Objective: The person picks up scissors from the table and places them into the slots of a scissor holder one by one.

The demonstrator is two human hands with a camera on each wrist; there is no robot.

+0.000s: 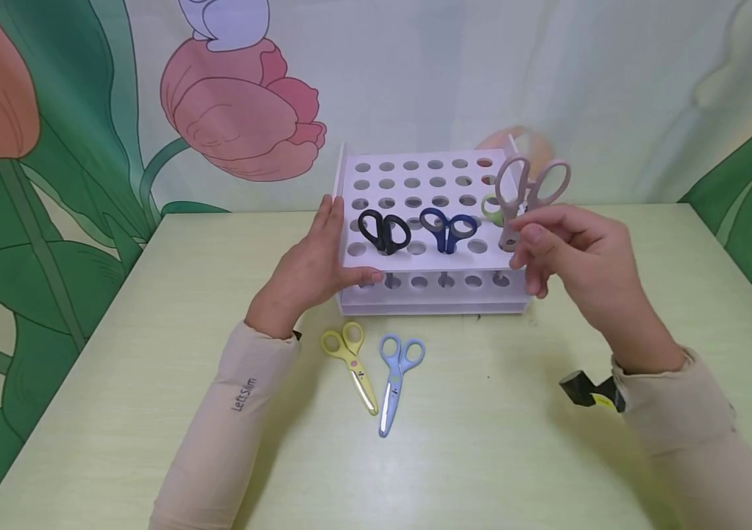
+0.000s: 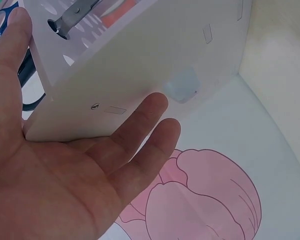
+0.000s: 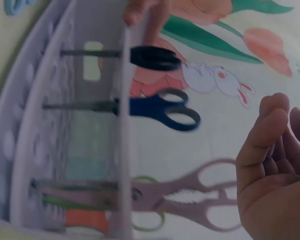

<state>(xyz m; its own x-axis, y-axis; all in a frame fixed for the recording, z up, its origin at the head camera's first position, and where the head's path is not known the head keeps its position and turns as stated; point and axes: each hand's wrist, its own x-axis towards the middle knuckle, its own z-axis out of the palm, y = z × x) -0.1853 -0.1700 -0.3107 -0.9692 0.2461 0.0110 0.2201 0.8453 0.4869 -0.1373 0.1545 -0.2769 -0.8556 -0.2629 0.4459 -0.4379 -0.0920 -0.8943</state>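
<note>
A white two-tier rack with round holes point(image 1: 425, 259) stands on the table. My left hand point(image 1: 306, 265) rests against its left side, thumb at the front edge and fingers fairly straight along the outer wall point(image 2: 145, 65). Mauve scissors point(image 3: 155, 195) stand handles-up at the rack's right end. Beside their handles is my right hand point(image 1: 588, 254), fingers loosely bent; the right wrist view shows a gap between thumb and fingers with nothing in it. Black scissors point(image 1: 384, 232) and dark blue scissors point(image 1: 447, 231) stand in the front part. Green scissors point(image 1: 491, 210) are partly hidden behind the mauve pair.
Yellow scissors point(image 1: 352, 364) and light blue scissors point(image 1: 396, 383) lie on the table point(image 1: 482, 456) before the rack. An orange-red item point(image 3: 85, 220) shows inside the rack's right end. Behind hangs a flower-printed curtain point(image 1: 416, 73).
</note>
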